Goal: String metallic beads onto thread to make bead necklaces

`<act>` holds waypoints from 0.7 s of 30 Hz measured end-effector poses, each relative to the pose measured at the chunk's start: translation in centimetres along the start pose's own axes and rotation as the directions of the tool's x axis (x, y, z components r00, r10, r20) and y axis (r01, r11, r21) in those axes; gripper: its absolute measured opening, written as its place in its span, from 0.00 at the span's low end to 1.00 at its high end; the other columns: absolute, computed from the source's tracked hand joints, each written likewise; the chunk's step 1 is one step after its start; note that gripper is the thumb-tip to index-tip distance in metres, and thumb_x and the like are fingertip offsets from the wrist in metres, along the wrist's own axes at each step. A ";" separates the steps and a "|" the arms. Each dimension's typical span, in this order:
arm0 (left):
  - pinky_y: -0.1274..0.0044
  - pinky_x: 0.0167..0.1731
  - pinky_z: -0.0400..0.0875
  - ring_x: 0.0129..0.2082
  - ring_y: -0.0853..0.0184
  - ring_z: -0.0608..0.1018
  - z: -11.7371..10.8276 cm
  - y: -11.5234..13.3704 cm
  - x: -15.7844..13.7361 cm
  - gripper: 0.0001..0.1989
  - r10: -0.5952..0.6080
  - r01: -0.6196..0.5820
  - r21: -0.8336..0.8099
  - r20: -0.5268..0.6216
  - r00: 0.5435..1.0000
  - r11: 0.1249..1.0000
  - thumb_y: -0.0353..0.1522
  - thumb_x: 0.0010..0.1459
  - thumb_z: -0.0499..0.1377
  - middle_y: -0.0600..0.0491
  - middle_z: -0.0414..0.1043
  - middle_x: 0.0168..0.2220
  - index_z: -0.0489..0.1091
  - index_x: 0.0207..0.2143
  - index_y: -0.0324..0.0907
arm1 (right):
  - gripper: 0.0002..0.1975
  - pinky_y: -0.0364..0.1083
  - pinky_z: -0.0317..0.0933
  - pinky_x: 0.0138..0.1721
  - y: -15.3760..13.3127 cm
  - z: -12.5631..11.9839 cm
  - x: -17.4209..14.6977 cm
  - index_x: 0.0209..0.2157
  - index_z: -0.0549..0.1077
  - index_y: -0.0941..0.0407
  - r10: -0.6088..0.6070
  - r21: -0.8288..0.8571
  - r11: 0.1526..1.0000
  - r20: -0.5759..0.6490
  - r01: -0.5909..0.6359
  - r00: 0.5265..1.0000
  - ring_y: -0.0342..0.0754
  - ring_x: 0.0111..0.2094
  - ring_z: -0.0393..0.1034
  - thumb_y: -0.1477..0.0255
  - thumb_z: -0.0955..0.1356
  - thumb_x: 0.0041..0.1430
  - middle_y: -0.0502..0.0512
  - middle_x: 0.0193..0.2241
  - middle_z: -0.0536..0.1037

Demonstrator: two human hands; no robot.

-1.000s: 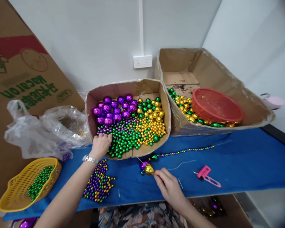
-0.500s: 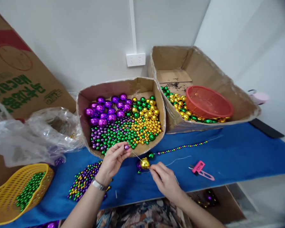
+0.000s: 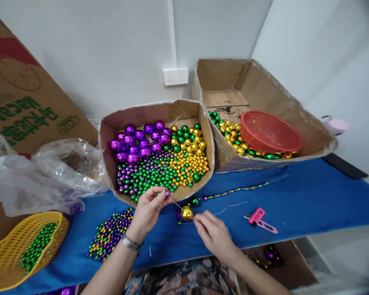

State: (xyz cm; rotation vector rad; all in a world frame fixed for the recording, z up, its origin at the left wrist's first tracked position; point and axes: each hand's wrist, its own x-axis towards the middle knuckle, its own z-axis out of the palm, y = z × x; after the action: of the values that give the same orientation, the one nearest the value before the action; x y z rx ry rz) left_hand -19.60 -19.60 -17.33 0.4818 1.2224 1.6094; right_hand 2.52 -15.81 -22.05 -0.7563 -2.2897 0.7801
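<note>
My left hand (image 3: 150, 209) pinches a small purple bead (image 3: 167, 194) between thumb and fingertips, just over the front rim of the nearer box. From this bead a thin straight line (image 3: 176, 203), needle or thread I cannot tell, runs down to a large gold bead (image 3: 187, 213). Right beside the gold bead, my right hand (image 3: 212, 233) has its fingers closed on the beaded string. A purple bead, partly hidden, lies behind the gold one. A green bead (image 3: 195, 201) and a string of small beads (image 3: 233, 191) stretch away to the right on the blue cloth (image 3: 310, 196).
A cardboard box (image 3: 212, 155) holds purple, green and gold beads; behind it, a larger box (image 3: 313, 119) contains beads and a red basket (image 3: 270, 131). Loose beads (image 3: 109, 233), a yellow basket (image 3: 6, 262), plastic bags (image 3: 18, 184) and a pink cutter (image 3: 260, 219) lie around.
My left hand has shifted slightly right and down with the purple bead, closer to the gold bead. My right hand has stayed nearly still.
</note>
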 end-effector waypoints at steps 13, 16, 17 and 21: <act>0.71 0.45 0.72 0.47 0.60 0.76 2.1 -0.8 1.3 0.16 0.168 -0.224 0.273 0.215 0.962 0.936 0.36 0.55 0.62 0.47 0.73 0.46 0.70 0.45 0.42 | 0.09 0.42 0.63 0.35 1.0 -0.1 -0.6 0.38 0.70 0.54 0.058 0.028 0.998 -0.068 -0.056 0.996 0.44 0.31 0.70 0.73 0.59 0.67 0.52 0.31 0.73; 0.67 0.47 0.69 0.48 0.59 0.74 3.8 -1.4 4.6 0.17 0.252 -0.388 0.519 0.315 0.915 0.761 0.39 0.60 0.56 0.45 0.71 0.49 0.69 0.49 0.43 | 0.09 0.42 0.63 0.35 1.5 -0.5 -0.9 0.37 0.69 0.54 0.085 0.046 0.996 -0.111 -0.080 0.990 0.44 0.32 0.69 0.73 0.59 0.68 0.52 0.30 0.72; 0.66 0.48 0.67 0.48 0.58 0.73 4.4 -1.8 5.8 0.17 0.274 -0.446 0.614 0.358 0.893 0.651 0.39 0.59 0.57 0.45 0.71 0.48 0.70 0.48 0.43 | 0.08 0.42 0.63 0.34 1.6 -0.7 -0.9 0.37 0.69 0.54 0.091 0.048 0.995 -0.122 -0.086 0.988 0.44 0.32 0.69 0.73 0.59 0.68 0.52 0.30 0.72; 0.60 0.56 0.56 0.49 0.53 0.70 6.8 -3.8 9.8 0.16 0.246 -0.504 0.651 0.450 0.859 0.568 0.34 0.46 0.67 0.46 0.74 0.42 0.75 0.40 0.43 | 0.08 0.42 0.63 0.34 1.8 -1.1 -1.3 0.36 0.68 0.54 0.104 0.043 0.994 -0.147 -0.099 0.984 0.44 0.32 0.68 0.73 0.59 0.68 0.52 0.30 0.71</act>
State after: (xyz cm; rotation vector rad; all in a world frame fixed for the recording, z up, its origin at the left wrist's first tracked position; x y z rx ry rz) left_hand -16.48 -7.84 -20.33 1.5870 1.5820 1.1999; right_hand 4.73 -15.07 -22.98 -0.8905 -2.1124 0.7804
